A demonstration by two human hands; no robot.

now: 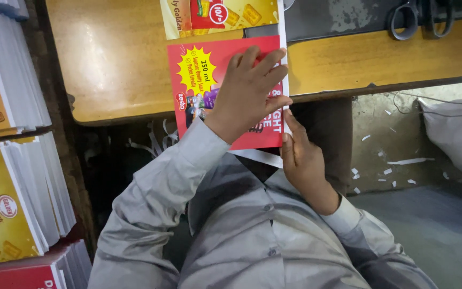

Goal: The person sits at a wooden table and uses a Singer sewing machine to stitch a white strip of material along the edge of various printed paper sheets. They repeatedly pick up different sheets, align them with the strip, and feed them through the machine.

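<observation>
A stack of red printed sheets [199, 80] with a yellow starburst lies half on the wooden table [113, 59], its near end hanging over the edge. My left hand [249, 91] presses flat on top of the stack, fingers spread toward its right edge. My right hand [303, 160] grips the stack's near right corner from the side and below, thumb along the white margin. A yellow printed sheet [220, 16] lies just beyond the red stack.
Tall piles of yellow and red printed sheets [12, 203] stand at the left. Black scissors [418, 18] rest on a dark plate [338, 18] at the table's far right. Paper trimmings [397, 166] litter the floor, beside a white sack [455, 134].
</observation>
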